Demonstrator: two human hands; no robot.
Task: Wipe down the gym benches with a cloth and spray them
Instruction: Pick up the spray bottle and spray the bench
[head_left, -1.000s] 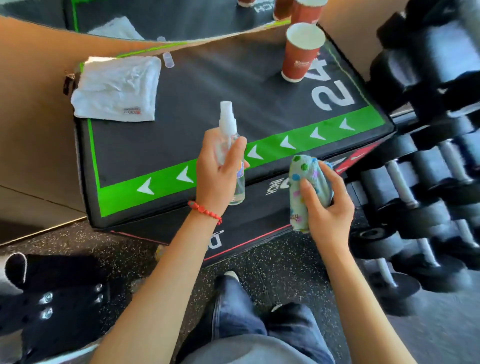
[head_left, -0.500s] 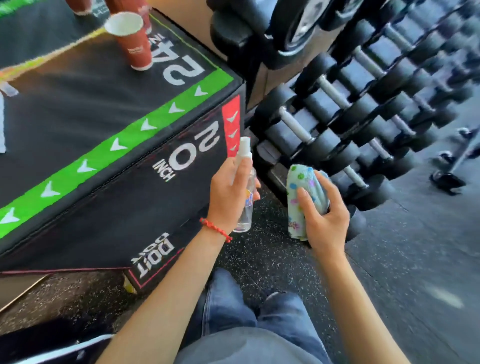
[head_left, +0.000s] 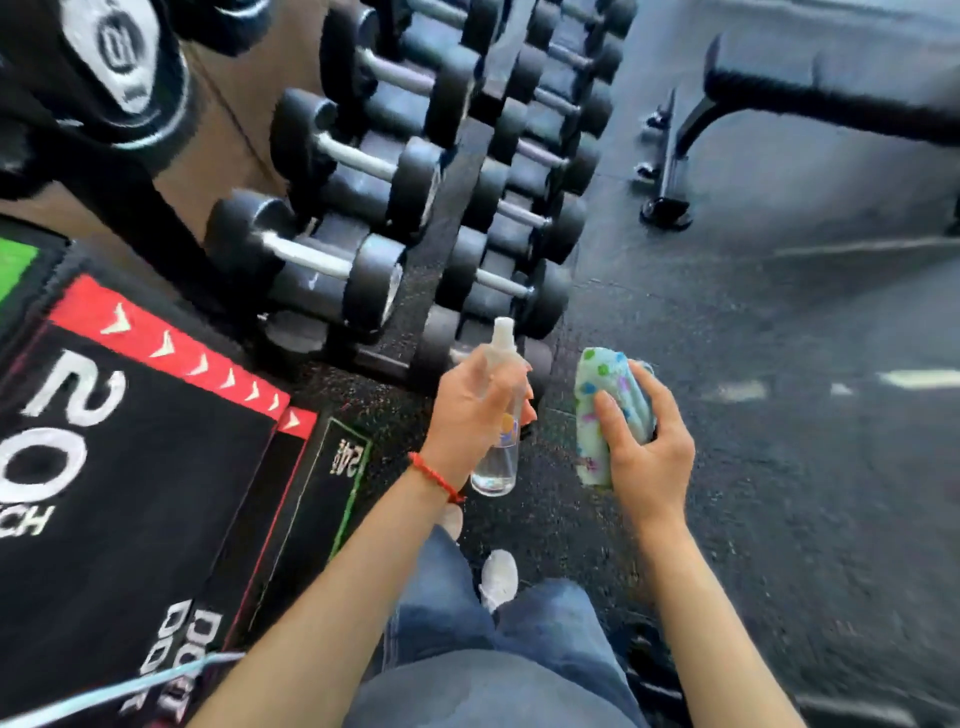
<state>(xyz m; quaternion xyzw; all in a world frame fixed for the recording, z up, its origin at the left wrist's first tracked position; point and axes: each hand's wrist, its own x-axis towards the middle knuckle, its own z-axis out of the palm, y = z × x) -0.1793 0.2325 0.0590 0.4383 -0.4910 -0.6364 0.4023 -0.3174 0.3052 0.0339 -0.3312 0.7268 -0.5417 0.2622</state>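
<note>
My left hand (head_left: 470, 413) grips a clear spray bottle (head_left: 498, 457) with a white nozzle, held upright at waist height. My right hand (head_left: 644, 447) holds a bunched pale green cloth (head_left: 602, 395) with coloured dots, a hand's width to the right of the bottle. A black gym bench (head_left: 810, 98) on a dark metal frame stands at the top right, well beyond both hands and partly cut off by the frame edge.
A rack of black dumbbells (head_left: 395, 208) runs up the middle left, just ahead of my hands. A black plyo box (head_left: 130, 467) marked 20 inch fills the lower left. My jeans and white shoes (head_left: 498, 577) show below. Dark rubber floor (head_left: 779, 415) spreads to the right.
The view has swung right: the plyo box with the cups and white towel slid off to the left, and the dumbbell rack and a bench came into view. Both hands keep their hold.
</note>
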